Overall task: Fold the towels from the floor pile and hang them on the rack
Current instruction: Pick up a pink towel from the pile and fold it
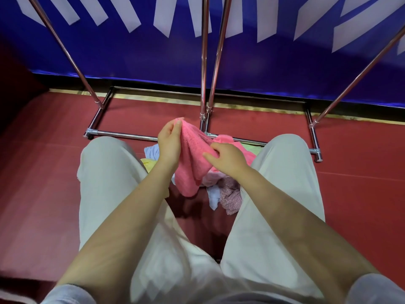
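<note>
Pink towel (192, 163) pinched between hands: left hand (169, 139) at corner, right hand (228, 159) mid-edge

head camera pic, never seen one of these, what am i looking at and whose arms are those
There is one picture, taken by a wide-angle camera worn on a person's head, looking forward and down. So the two bare arms and the pale trousers belong to the wearer; no machine is involved.

The left hand pinches the top edge of a pink towel and lifts it. The right hand has its grip on the same towel lower down, so the cloth hangs between them, not yet folded.

Below, between the legs, a pile of other towels lies on the red floor. Just beyond stands a metal rack, its poles rising in front of a blue banner. Nothing visible hangs on it.
</note>
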Demonstrator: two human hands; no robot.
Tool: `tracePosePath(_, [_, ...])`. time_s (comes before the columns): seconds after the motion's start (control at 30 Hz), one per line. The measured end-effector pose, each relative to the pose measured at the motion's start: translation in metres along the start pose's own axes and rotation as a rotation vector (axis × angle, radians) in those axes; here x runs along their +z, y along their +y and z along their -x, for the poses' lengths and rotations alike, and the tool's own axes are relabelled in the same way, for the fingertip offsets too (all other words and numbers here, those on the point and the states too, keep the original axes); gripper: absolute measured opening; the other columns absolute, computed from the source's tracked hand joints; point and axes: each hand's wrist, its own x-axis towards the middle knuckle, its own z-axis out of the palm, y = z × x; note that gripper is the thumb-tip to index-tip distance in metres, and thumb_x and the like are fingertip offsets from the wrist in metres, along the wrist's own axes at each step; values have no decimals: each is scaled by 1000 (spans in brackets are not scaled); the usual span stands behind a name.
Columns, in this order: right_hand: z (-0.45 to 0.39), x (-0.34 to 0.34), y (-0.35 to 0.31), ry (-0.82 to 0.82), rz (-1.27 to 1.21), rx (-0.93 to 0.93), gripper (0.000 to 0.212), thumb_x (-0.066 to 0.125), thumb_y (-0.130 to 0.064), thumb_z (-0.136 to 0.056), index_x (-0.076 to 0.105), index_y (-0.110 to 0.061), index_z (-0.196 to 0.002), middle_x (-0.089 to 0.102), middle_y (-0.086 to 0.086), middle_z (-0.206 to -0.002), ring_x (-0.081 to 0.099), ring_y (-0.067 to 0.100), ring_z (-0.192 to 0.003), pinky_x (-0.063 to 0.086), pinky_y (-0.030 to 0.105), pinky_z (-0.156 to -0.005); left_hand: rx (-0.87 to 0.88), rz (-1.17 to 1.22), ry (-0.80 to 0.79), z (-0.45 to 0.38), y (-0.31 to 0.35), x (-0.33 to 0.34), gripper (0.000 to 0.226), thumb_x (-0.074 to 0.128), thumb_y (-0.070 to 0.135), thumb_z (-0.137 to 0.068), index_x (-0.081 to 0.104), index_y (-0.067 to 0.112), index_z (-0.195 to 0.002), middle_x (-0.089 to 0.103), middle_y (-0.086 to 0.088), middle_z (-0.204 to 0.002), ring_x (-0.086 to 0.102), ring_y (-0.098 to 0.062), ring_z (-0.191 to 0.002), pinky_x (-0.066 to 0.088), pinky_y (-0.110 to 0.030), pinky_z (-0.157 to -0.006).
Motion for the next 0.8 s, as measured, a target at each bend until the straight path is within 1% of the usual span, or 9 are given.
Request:
tracePosePath(0.1, [-2, -2, 5, 70, -74, -15, 26, 62, -35, -87, 53, -14, -75, 44, -5, -67, 42, 17, -69, 24, 29, -59, 21, -27, -9, -3, -2, -4, 24, 48, 19, -100, 69, 13, -108, 66, 7, -109, 58, 0, -99, 43, -9, -89])
tracePosePath(0.2, [-2, -5, 7, 159, -136, -49, 26, 68, -29, -82, 48, -19, -69, 41, -8, -68, 42, 17, -69, 25, 27, -61, 40, -49, -14, -2, -3, -7, 24, 48, 19, -100, 69, 11, -109, 66, 7, -110, 58, 4, -96, 41, -5, -85])
tracePosePath(0.33, [-3, -3, 12, 192, -71, -28, 19, 69, -32, -81, 61, -15, -78, 56, 0, -80, 51, 22, -82, 34, 29, -65, 48, -89, -43, -1, -5, -14, 26, 49, 22, -99, 69, 11, -112, 66, 10, -112, 57, 2, -101, 40, -8, -88])
tracePosePath(0.43, [-4, -5, 16, 195, -1, 25, 24, 69, -38, -81, 62, -15, -83, 62, 1, -93, 51, 23, -96, 40, 31, -69, 60, -104, -56, 0, -6, -19, 27, 49, 22, -99, 69, 11, -114, 65, 9, -114, 57, -1, -106, 40, -10, -91])
tracePosePath(0.57, [-2, -9, 15, 153, 26, 47, 28, 68, -38, -82, 49, -21, -72, 40, -10, -74, 46, 22, -96, 27, 28, -66, 67, -132, -60, 0, -9, -27, 25, 49, 21, -100, 69, 12, -113, 65, 8, -114, 56, -2, -105, 40, -11, -90])
tracePosePath(0.63, [-1, -7, 15, 125, 29, 51, 35, 68, -38, -83, 41, -26, -65, 39, -14, -73, 47, 21, -100, 26, 27, -67, 69, -147, -67, 1, -11, -28, 25, 49, 21, -100, 69, 11, -112, 65, 7, -115, 56, -3, -105, 40, -12, -90])
tracePosePath(0.67, [-3, -5, 17, 115, 23, 61, 31, 67, -38, -83, 44, -27, -67, 44, -12, -77, 48, 21, -101, 27, 26, -67, 69, -155, -71, 1, -13, -29, 25, 49, 20, -100, 69, 11, -112, 65, 7, -115, 56, -3, -105, 40, -13, -91])
tracePosePath(0.73, [-4, -1, 17, 109, 2, 93, 21, 68, -37, -83, 53, -22, -85, 55, -4, -87, 51, 20, -90, 28, 27, -64, 62, -180, -78, 1, -16, -32, 26, 48, 21, -100, 68, 11, -113, 65, 7, -115, 56, -5, -106, 41, -18, -94])
tracePosePath(0.8, [-4, 2, 17, 106, -4, 109, 26, 67, -37, -84, 54, -19, -100, 57, -1, -87, 51, 18, -76, 30, 28, -61, 48, -213, -93, 1, -19, -36, 28, 48, 23, -100, 68, 11, -116, 65, 6, -118, 56, -7, -109, 41, -22, -98])
